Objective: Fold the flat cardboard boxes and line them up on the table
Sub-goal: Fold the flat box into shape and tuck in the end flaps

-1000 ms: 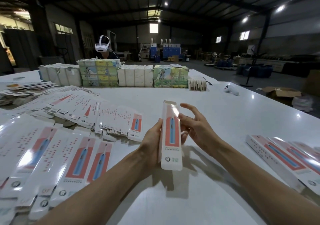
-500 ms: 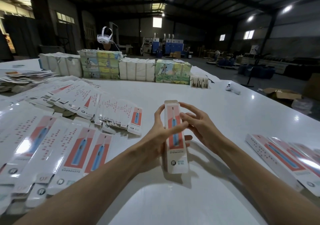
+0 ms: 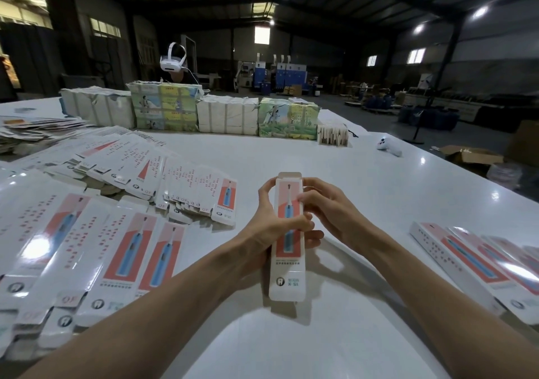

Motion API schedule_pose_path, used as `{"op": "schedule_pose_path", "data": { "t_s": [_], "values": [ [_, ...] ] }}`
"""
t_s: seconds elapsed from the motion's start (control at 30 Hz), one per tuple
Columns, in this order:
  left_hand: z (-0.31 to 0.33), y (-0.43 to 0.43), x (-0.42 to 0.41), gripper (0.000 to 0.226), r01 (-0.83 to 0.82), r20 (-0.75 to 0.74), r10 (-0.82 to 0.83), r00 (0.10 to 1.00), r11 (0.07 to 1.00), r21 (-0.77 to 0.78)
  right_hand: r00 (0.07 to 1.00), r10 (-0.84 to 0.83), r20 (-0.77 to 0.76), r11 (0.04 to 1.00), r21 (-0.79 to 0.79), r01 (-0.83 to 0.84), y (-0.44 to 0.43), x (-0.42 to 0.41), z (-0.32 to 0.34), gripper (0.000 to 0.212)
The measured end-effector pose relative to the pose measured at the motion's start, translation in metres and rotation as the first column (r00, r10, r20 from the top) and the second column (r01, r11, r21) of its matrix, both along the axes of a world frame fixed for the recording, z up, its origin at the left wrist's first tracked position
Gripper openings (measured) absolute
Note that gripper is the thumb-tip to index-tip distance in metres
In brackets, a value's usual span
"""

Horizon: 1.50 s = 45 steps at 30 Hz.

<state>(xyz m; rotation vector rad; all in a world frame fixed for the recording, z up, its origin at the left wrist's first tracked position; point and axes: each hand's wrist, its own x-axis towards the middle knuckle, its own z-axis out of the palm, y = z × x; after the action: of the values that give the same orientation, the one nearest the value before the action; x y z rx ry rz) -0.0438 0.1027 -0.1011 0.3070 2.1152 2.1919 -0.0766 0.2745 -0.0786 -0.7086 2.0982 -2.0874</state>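
While the left hand and right hand grip the box at centre, flat boxes crowd the worktop at left, with folded boxes lower right.

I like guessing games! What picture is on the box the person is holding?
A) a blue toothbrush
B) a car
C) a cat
A: the box, held between the left hand and the right hand, shows a blue toothbrush on a red patch.

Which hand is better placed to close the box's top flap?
Probably right: the left hand grips the box round its middle, while the right hand pinches the upper edge beside the top flap.
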Motion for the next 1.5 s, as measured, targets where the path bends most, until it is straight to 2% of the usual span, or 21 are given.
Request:
{"op": "schedule_pose_path", "data": {
  "t_s": [0.13,0.2,0.33,0.5,0.63,0.7,0.83,0.97,1.37,1.5],
  "values": [
    [0.003,-0.002,0.001,0.107,-0.012,-0.025,0.009,1.000,0.992,-0.124,0.999,-0.021,-0.046,1.000,0.008,0.022,-0.001,0.000,-0.003,0.021],
    [0.003,-0.001,0.001,0.110,-0.003,-0.034,-0.002,0.999,0.989,-0.146,0.993,-0.091,-0.069,0.996,-0.028,0.090,-0.001,-0.001,-0.004,0.027],
    [0.003,0.003,0.006,0.108,0.025,-0.051,-0.037,0.998,0.976,-0.217,0.970,-0.243,-0.020,0.968,-0.077,0.241,0.001,-0.005,-0.004,0.033],
    [0.006,0.003,0.010,0.105,0.057,-0.043,-0.068,0.997,0.973,-0.223,0.970,-0.218,-0.110,0.976,-0.047,0.214,0.008,-0.001,0.000,0.019],
    [0.007,0.002,0.013,0.104,0.052,-0.021,-0.059,0.998,0.969,-0.240,0.956,-0.240,-0.169,0.970,-0.022,0.240,0.007,0.002,0.002,0.024],
    [0.006,0.002,0.013,0.103,0.047,-0.020,-0.053,0.998,0.966,-0.256,0.966,-0.220,-0.135,0.975,-0.028,0.219,0.006,0.003,0.006,0.024],
    [0.003,0.003,0.010,0.093,0.061,-0.029,-0.071,0.997,0.965,-0.257,0.982,-0.185,0.037,0.979,-0.085,0.187,0.005,0.002,0.012,0.031],
    [0.002,0.005,0.012,0.094,0.080,-0.044,-0.094,0.995,0.966,-0.247,0.971,-0.210,0.115,0.971,-0.093,0.221,0.008,-0.001,0.012,0.015],
    [0.007,0.005,0.019,0.109,0.097,-0.076,-0.116,0.990,0.972,-0.216,0.968,-0.213,0.135,0.972,-0.072,0.224,0.012,0.000,0.015,0.016],
    [0.008,0.007,0.018,0.102,0.090,-0.058,-0.106,0.993,0.971,-0.223,0.976,-0.182,0.116,0.980,-0.058,0.189,0.014,-0.001,0.015,0.018]
  ]
}}
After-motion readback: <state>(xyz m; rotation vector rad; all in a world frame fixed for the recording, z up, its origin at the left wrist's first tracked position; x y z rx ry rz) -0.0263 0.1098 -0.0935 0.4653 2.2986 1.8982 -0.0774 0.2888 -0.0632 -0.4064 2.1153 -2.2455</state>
